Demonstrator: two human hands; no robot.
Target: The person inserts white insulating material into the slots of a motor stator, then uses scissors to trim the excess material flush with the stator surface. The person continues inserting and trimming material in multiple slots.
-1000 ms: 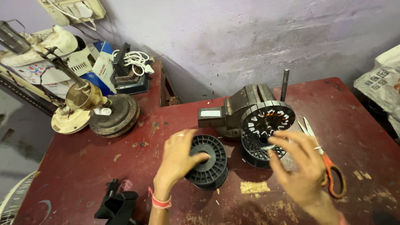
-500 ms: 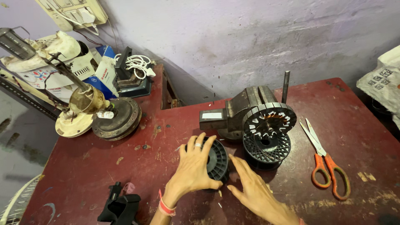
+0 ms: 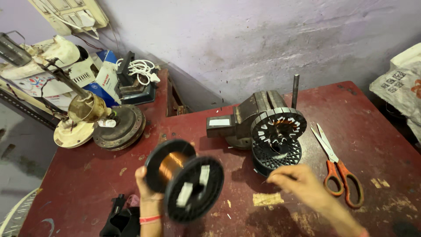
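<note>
Left hand clamped on black plastic spool of copper wire, lifted off red table, flange tilted toward viewer. Right hand pinched together beside black ribbed stator, holding apparently fine wire.

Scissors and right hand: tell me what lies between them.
In the head view, only bare red tabletop lies between the scissors and the right hand; the black spool sits above the hand, not between them.
</note>
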